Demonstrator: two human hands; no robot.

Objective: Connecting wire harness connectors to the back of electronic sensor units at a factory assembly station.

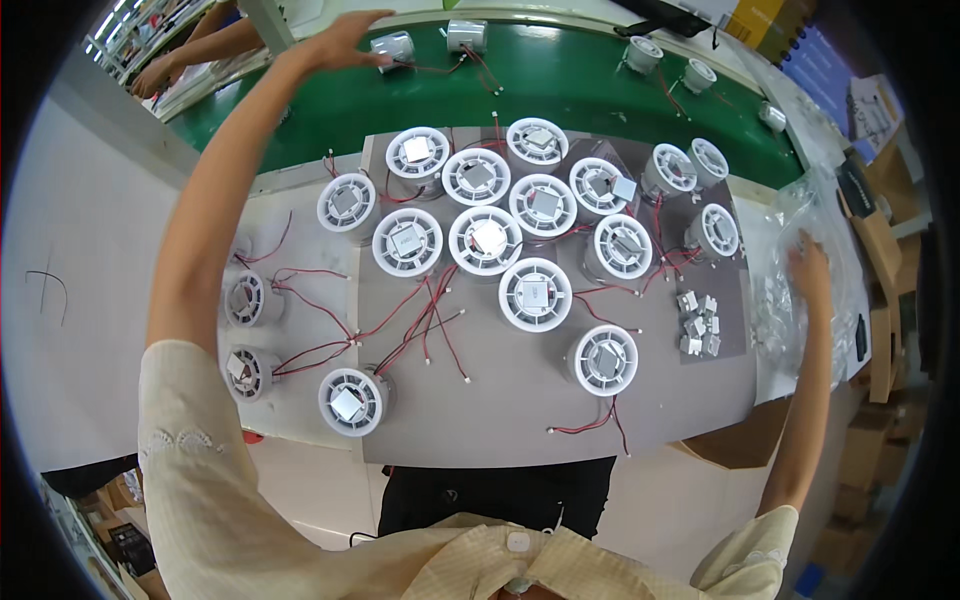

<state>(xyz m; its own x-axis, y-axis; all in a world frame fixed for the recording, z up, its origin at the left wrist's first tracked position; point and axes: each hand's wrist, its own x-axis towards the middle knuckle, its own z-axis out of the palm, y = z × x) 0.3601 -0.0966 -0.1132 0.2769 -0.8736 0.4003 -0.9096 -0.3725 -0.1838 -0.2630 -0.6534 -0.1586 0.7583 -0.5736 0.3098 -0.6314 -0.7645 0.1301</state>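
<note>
My left hand [350, 42] is stretched to the far left, fingers extended, just beside a silver cylindrical unit [393, 48] on the green belt. My right hand [808, 268] is at the right edge of the table, against a clear plastic bag [790, 310]; its fingers look spread, with nothing visible in them. Between my arms stand several round white fan-like units [535, 294] with ribbed rims, square pale plates in their centres and red-black wires. One unit [604, 360] stands nearest me at the right, another [352, 402] at the left.
A pile of small white connectors [698, 325] lies on the right of the grey mat [480, 420]. The green belt [560, 85] runs along the back with more units. At the far left another person's arm [215, 45] reaches in. Cardboard boxes [880, 330] stand at right.
</note>
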